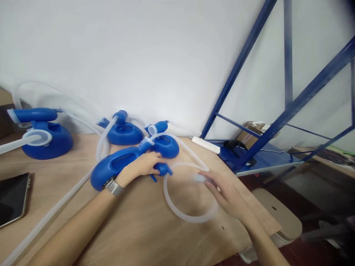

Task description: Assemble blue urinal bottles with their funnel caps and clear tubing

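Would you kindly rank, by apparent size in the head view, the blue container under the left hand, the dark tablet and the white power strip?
1. Blue container, largest.
2. Tablet, cut by the frame edge, so unsure.
3. Power strip, smallest, though farther away.

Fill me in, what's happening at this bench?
A person works with bare hands at a wooden table. The left hand grips a blue plastic vessel lying on its side, near its small spout. The right hand holds the end of a clear hose, which curls in a loop between the hands; that end sits apart from the spout. Three similar blue vessels with hoses stand by the wall, and a tablet lies at the left.
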`<state>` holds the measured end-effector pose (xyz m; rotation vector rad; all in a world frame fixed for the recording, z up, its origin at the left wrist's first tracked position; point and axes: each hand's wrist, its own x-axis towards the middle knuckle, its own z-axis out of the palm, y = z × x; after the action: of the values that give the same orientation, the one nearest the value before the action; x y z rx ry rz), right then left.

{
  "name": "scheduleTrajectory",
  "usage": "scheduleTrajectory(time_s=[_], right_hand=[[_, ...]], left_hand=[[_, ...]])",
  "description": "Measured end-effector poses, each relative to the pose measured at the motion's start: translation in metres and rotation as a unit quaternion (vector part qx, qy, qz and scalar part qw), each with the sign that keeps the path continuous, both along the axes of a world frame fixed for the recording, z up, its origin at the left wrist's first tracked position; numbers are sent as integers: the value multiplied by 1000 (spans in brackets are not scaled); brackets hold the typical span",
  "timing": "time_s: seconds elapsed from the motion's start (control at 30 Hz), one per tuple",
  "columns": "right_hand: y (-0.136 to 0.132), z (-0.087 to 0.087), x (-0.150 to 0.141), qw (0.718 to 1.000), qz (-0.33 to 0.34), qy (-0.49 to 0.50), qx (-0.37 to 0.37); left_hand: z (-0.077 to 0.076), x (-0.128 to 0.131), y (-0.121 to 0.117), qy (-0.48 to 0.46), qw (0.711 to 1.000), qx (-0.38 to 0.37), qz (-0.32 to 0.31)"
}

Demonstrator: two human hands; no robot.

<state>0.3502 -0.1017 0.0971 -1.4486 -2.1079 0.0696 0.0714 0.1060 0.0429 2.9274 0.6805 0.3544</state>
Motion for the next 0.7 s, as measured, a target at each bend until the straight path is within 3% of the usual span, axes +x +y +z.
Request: scheduleTrajectory(time_s=[0.1, 0.17, 0.27, 0.33, 0.43, 0.5, 0.57, 0.63, 0.7], right_hand=[[47, 48, -12, 995, 71, -36, -58], [71, 65, -15, 993, 76, -44, -83], [94, 71, -17, 992, 71, -31, -98], [104, 68, -18, 992, 77, -11, -102], [114, 62, -17, 989, 87, 17, -114], [116, 62, -15, 989, 86, 22, -119], [114, 64, -14, 991, 82, 15, -107], [108, 69, -16, 992, 89, 4, -91], [103, 74, -20, 992, 100, 6, -73]], left_hand=[[-6, 2, 1, 31, 998, 27, 53], [-14, 5, 1, 54, 992, 62, 93], [-20, 8, 2, 52, 992, 74, 86], [-16, 6, 4, 9, 998, 40, 53], [5, -2, 5, -153, 984, -92, 17], [25, -10, 2, -283, 942, -178, 23], [45, -21, -2, -369, 904, -212, 40], [64, -33, -6, -405, 896, -169, 69], [78, -44, -10, -377, 919, -54, 106]])
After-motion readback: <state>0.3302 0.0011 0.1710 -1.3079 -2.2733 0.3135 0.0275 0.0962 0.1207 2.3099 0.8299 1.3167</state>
